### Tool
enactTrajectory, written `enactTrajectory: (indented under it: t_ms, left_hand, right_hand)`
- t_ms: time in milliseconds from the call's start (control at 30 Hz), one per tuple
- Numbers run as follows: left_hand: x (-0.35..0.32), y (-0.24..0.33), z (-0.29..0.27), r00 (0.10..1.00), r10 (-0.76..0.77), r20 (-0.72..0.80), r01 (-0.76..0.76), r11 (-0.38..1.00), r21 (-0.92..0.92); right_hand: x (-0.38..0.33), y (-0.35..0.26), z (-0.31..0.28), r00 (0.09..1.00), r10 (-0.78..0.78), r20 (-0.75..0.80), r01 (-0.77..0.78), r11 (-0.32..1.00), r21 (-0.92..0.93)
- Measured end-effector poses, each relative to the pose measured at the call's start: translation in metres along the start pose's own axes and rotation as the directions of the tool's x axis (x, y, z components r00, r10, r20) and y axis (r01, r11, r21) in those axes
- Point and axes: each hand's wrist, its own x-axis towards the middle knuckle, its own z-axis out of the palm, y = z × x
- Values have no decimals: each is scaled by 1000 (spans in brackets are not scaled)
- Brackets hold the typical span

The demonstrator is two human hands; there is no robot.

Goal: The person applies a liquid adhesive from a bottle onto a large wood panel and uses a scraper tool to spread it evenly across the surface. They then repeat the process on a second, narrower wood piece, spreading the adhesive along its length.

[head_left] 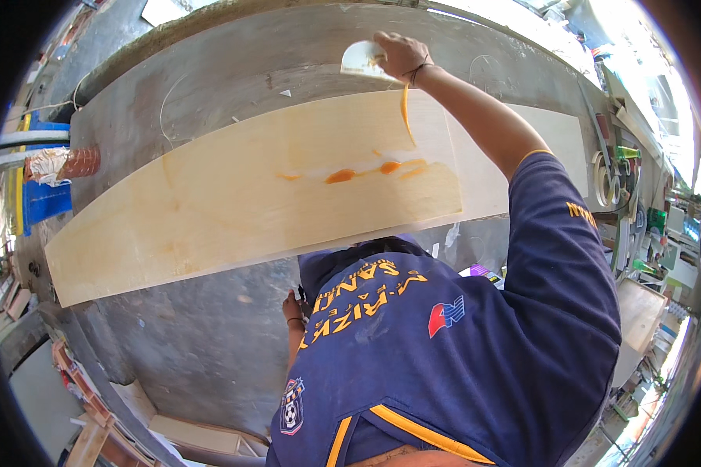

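Observation:
My right hand, at the far side, is closed on a tilted white tub, whose opening is hidden from me. Below the wrist a thin stream of orange-brown liquid falls toward a long pale wooden sheet with a curved far edge. Wet orange puddles and thinner streaks lie on the middle right of that sheet. My left hand hangs low beside my body, near the sheet's close edge. Its fingers are mostly hidden, so I cannot make out what they hold.
A second pale sheet extends to the right beneath the first. Both lie on a grey worktable. At its left end is a reddish-brown roll wrapped in white. Tape rolls and a green bottle stand right.

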Motion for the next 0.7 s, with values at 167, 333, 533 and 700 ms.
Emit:
enactTrajectory:
  t_ms: [167,333,533,700]
  left_hand:
    - [10,-3,8,986,-149,72,153,986,-60]
    - [42,-125,56,963,255,83,-255,777,575]
    - [52,-102,43,970,234,68,-239,863,445]
    - [81,-110,37,963,-237,129,221,966,131]
  right_hand:
    - [-60,13,-32,990,-11,140,-3,995,101]
    - [-112,26,-9,974,75,213,-94,992,83]
    - [-52,73,-23,972,235,-25,-236,971,-30]
    - [-98,39,-39,960,240,144,-251,966,57]
